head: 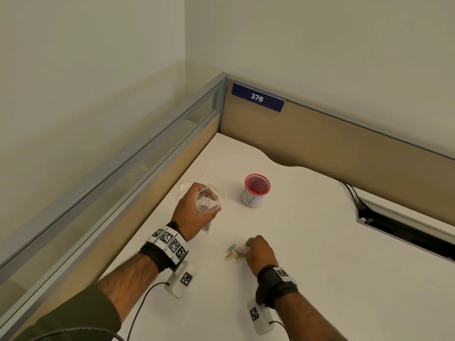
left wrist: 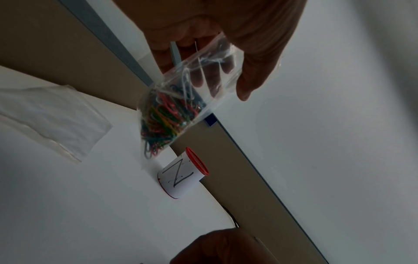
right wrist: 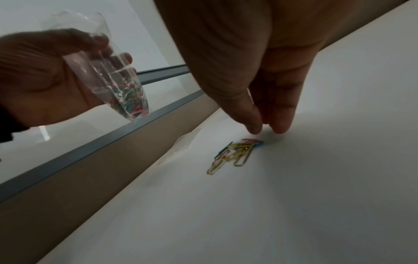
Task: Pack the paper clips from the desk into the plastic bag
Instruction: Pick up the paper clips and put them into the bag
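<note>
Left hand (head: 190, 209) grip clamped on the clear plastic bag (left wrist: 178, 100), held above the surface (head: 320, 254) with its mouth open and coloured paper clips inside. Loose paper clips (right wrist: 235, 153) lie in a small pile on the surface. Right hand (head: 261, 251) is just beside the pile, fingertips (right wrist: 255, 127) drawn nearly together, holding nothing. A red mesh cup (head: 256, 190) stands near.

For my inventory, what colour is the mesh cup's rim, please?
Red, clearest on the mesh cup in the head view.
</note>
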### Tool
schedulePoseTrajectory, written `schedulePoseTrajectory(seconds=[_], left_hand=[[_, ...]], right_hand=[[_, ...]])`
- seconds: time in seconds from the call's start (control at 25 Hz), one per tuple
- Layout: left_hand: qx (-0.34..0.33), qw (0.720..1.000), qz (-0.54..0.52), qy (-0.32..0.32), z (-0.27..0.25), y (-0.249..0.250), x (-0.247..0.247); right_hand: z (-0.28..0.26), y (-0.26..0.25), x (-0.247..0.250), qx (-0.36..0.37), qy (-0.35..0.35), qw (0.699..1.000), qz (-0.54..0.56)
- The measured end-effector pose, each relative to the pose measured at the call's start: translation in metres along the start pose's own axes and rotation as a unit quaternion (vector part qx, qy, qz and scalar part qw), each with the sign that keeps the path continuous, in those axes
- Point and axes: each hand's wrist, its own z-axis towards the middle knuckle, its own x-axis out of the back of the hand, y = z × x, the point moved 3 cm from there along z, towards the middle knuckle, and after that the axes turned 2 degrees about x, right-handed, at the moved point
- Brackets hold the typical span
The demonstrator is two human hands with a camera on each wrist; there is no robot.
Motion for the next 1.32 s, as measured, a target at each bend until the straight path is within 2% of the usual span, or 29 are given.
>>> schedulePoseTrajectory(seconds=[0.08,0.2,0.36,0.56,0.64,0.72,0.84,0.96,1.04,1.16,1.32], left_hand=[[-0.001,1.0,0.001,-0.001,0.001,-0.001,-0.001],[-0.003,1.0,0.009,0.002,0.0,0.001,-0.003],[-0.006,1.0,0.02,0.002,-0.001,0.001,-0.001],[-0.008,1.0,0.028,0.007,-0.001,-0.002,0.003],[-0.01,0.999,0.029,0.012,-0.002,-0.002,0.003],[-0.009,0.999,0.027,0.014,-0.002,-0.002,0.004],[-0.006,1.0,0.023,0.009,-0.002,-0.005,0.004],[-0.003,1.0,0.027,0.008,-0.003,-0.006,0.001],[0.0,0.999,0.033,0.005,-0.004,-0.003,-0.005],[-0.006,0.999,0.033,0.002,-0.005,-0.002,-0.006],[-0.009,1.0,0.03,0.002,-0.004,-0.001,-0.001]], right_hand=[[-0.001,-0.002,-0.003,-0.011,-0.004,1.0,-0.01],[0.001,-0.017,-0.01,0.016,-0.015,1.0,0.012],[0.008,-0.023,-0.003,0.023,0.028,0.998,0.052],[0.004,-0.038,-0.017,0.136,-0.048,0.989,-0.016],[0.001,-0.037,-0.022,0.181,-0.045,0.98,-0.065],[-0.001,-0.028,-0.018,0.18,-0.03,0.981,-0.067],[-0.003,-0.008,-0.001,0.139,-0.022,0.99,-0.001],[-0.008,-0.001,0.003,0.153,-0.082,0.984,-0.041],[-0.011,-0.005,-0.005,0.175,-0.096,0.977,-0.078],[-0.008,-0.017,-0.017,0.203,-0.069,0.972,-0.099],[-0.002,-0.027,-0.016,0.197,-0.036,0.971,-0.131]])
